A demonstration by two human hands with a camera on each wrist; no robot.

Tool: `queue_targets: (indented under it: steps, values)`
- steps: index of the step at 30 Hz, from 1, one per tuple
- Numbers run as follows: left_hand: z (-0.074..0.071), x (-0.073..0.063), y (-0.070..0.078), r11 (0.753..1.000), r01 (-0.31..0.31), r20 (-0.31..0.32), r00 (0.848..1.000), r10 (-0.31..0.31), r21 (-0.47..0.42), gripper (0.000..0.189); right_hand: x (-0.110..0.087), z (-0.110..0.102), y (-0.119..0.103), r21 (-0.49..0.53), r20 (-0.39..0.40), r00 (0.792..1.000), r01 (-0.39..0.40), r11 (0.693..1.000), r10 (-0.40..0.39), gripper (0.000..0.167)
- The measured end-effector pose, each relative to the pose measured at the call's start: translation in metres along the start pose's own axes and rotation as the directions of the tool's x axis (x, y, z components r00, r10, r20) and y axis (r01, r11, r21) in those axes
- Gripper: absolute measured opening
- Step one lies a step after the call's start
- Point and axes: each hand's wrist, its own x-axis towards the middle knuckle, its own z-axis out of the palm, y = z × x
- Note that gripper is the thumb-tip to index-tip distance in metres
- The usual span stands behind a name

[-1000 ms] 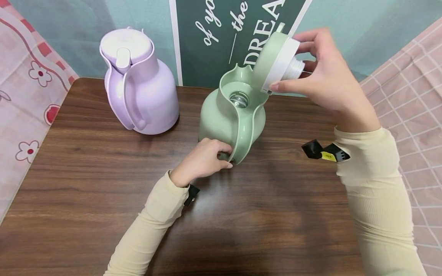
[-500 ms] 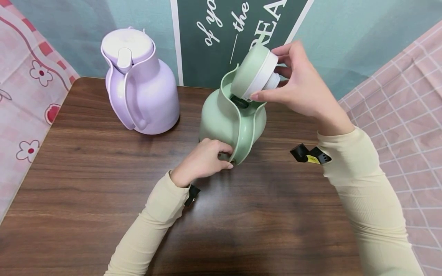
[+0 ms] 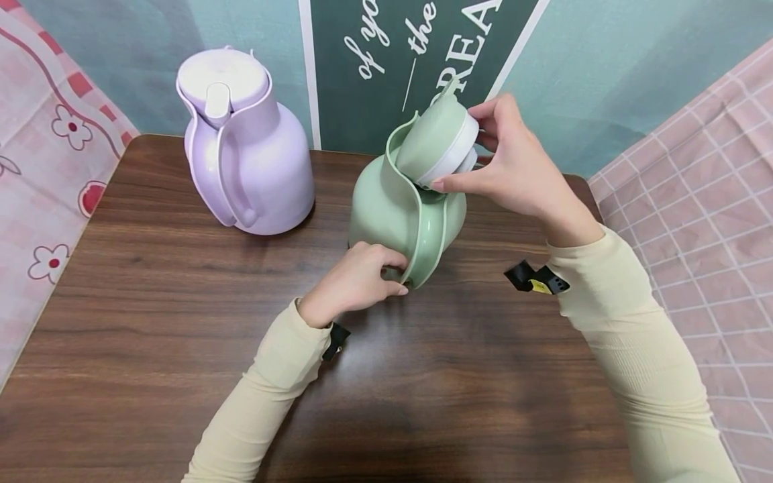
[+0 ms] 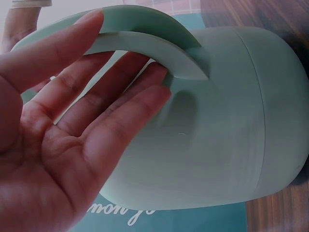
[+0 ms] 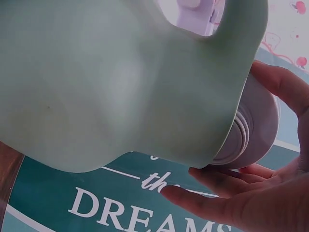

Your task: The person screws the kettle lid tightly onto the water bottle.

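A pale green thermos jug (image 3: 383, 201) stands on the wooden table, its mouth partly covered by its lid. My left hand (image 3: 362, 275) holds the lower end of the jug's handle (image 3: 427, 251), thumb on one side and fingers on the other, as the handle (image 4: 145, 43) in the left wrist view also shows. In my right hand (image 3: 516, 168) is the green and white lid (image 3: 435, 137), gripped by its rim between thumb and fingers. It hangs tilted right in the mouth. The right wrist view has the lid's threaded neck (image 5: 239, 137) just at the jug's rim.
A lilac thermos jug (image 3: 272, 174), lid on, stands at the back left of the wooden table (image 3: 423, 402). Behind the jugs hangs a teal cloth (image 3: 598, 74) with a dark lettered panel. Patterned pink cloths border both sides.
My right hand has carried the lid left and down, from beside the jug's mouth to right in it. The left hand stays on the handle, and the jug has not moved.
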Motion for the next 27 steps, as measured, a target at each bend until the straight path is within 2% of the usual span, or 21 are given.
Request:
queue_targets:
  steps: [9, 14, 19, 23, 27]
  values:
    - [-0.001, 0.0, 0.001, 1.0, 0.002, -0.007, 1.0, -0.002, -0.002, 0.009, -0.001, 0.001, 0.001, -0.055, 0.008, 1.0, -0.007, 0.998, 0.007, 0.076]
    - [0.0, 0.0, 0.0, 1.0, 0.002, -0.002, 1.0, -0.002, -0.006, 0.009, -0.002, 0.0, 0.001, -0.052, 0.025, 1.0, 0.001, 0.999, 0.0, 0.077]
    - [0.0, 0.0, -0.001, 1.0, -0.005, -0.005, 1.0, 0.005, -0.005, 0.009, -0.002, -0.003, 0.001, -0.046, 0.077, 0.997, 0.003, 0.999, 0.001, 0.079]
    - [0.0, 0.0, -0.001, 1.0, -0.001, -0.006, 1.0, 0.001, -0.009, 0.009, -0.002, -0.008, -0.001, -0.029, 0.11, 0.994, -0.022, 0.999, 0.025, 0.08]
    - [0.001, 0.0, -0.001, 1.0, 0.001, -0.008, 1.0, -0.001, -0.005, 0.009, 0.0, -0.012, -0.004, -0.021, 0.105, 0.993, -0.047, 0.999, 0.049, 0.081]
